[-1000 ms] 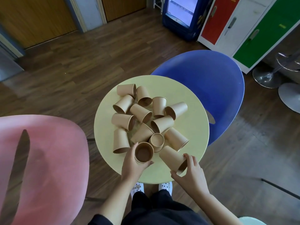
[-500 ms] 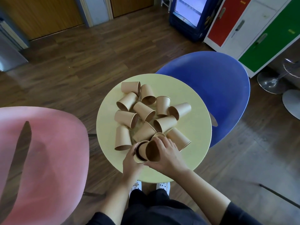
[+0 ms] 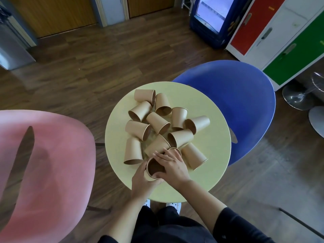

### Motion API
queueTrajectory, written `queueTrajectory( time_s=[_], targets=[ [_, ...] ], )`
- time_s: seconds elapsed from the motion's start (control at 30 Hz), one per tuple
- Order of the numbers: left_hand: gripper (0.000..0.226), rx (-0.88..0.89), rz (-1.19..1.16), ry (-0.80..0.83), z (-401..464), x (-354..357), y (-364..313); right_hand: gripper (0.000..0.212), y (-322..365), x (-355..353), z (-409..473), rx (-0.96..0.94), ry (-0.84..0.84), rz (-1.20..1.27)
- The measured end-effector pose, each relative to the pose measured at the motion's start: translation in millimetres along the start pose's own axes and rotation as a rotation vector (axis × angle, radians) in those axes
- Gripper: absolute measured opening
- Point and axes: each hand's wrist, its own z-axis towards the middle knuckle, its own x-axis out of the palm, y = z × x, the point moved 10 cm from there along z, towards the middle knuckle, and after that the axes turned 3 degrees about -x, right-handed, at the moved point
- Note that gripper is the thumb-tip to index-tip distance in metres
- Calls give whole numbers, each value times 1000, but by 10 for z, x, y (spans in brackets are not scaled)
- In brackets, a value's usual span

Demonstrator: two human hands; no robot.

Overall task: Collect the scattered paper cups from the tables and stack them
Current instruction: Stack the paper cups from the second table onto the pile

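Several brown paper cups lie on their sides in a heap on a round pale-yellow table [image 3: 213,155]. At the near edge my left hand [image 3: 142,181] wraps around a nested pair of cups [image 3: 154,168], mouth up. My right hand [image 3: 173,166] lies over the rim of that pair, thumb on the near side and fingers across the far side, holding the inner cup. One upright cup [image 3: 174,150] stands just behind my right hand, partly hidden. A lying cup [image 3: 194,156] is to the right of my hands, and another one [image 3: 133,152] is to their left.
A pink chair [image 3: 43,172] stands close on the left of the table and a blue chair [image 3: 236,106] on its far right. Coloured lockers [image 3: 280,32] and a blue fridge [image 3: 210,20] stand at the back right. The floor is dark wood.
My right hand picked up a lying cup from the near right, carried it left and pushed it into the cup in my left hand. The left hand stayed at the near edge.
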Motion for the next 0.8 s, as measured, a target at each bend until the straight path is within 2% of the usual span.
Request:
queueTrajectory(
  time_s=[0.13,0.23,0.3,0.37,0.4,0.47,0.53,0.63,0.7,0.8],
  targets=[
    [64,11,-24,-8,-24,-12,-43,65,-26,49,0,-10,24,-18],
    [65,25,-12,-12,-28,-29,-79,57,23,9,9,-37,1,60],
    [62,31,-2,-5,-32,-31,-100,42,29,-144,-45,-42,-133,171],
    [62,31,-14,6,-24,-20,-97,19,-164,-443,-207,148,-421,367],
    [62,32,-23,4,-22,-24,-89,22,-361,-505,-337,341,-532,531],
    [66,30,-29,-10,-20,-33,-64,34,-720,-280,-583,768,-581,935],
    [73,16,-25,-32,-7,-40,-16,43,-892,163,-735,1119,-429,1224],
    [87,0,-31,-58,20,-43,8,53,-789,726,-785,1430,-118,1649],
    [91,-10,-35,-61,26,-31,15,63,-731,878,-746,1491,10,1805],
    [98,-34,-22,-57,41,-16,78,70,-756,922,-650,1508,91,1845]
  ],
)
